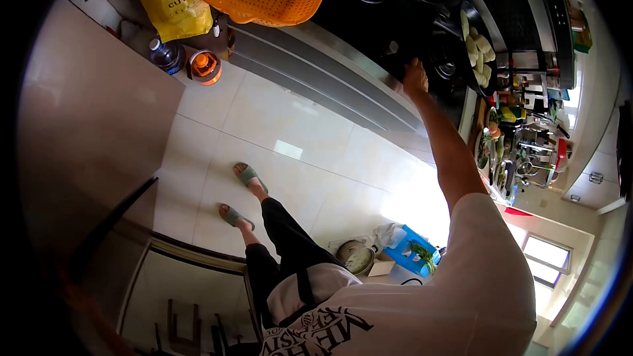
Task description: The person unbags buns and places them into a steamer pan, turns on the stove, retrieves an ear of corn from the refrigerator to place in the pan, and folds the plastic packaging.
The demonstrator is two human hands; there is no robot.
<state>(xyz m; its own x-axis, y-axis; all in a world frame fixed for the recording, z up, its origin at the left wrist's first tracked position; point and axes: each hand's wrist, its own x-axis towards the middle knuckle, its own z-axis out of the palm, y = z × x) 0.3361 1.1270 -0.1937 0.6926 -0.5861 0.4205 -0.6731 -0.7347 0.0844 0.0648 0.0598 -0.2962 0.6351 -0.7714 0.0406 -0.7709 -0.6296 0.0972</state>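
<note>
At the black stovetop's (389,46) front edge | right hand (415,79): fingers bunched, opening narrow, any hold or contact cannot be told | pan (483,69) of pale pieces (476,46): near it, by the burner (445,69) | left hand (74,290): dim, blurred at lower left, grip unreadable.

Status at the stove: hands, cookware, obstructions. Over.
Right hand at stove's front edge, grip unclear. Left hand dim, state unreadable. Black pan of pale pieces just beyond right hand; nothing seen blocking it.
</note>
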